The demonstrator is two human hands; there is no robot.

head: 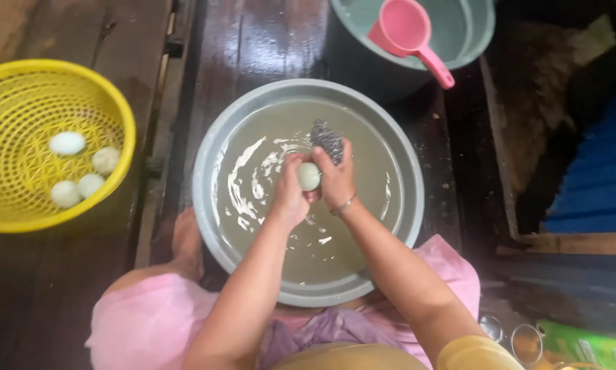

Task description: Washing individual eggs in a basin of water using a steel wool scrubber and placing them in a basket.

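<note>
While the left hand [291,195] is holding a pale egg [308,176] over the big grey tub [208,161], the right hand [335,179] is pressing a shiny metal scrubber [327,140] against it. The left fingers are curling around the egg from the side and pinching it tight. The right fingers are closing on the scrubber, and a thin bangle [344,205] is sitting on that wrist. Both hands are touching each other, and the egg is sitting right between them, just above the water.

The water in the tub is looking cloudy and brownish, with white streaks swirling on top. No other eggs are showing in the tub, but the water is too murky to be sure that none are hiding under it.

Off to the left, a yellow basket [119,109] is sitting on the dark wooden boards [253,41]. Four pale eggs [67,143] are lying inside it, close together. They are looking clean, so it seems those four are done already, and the one in the hands is being scrubbed now. How many more are waiting, the picture is not showing.

Past the tub, a second tub [472,48] is holding water, and a pink scoop [407,31] is resting in it with its handle poking over the rim. The person is wearing pink cloth [143,322] and sitting close behind the grey tub.
</note>
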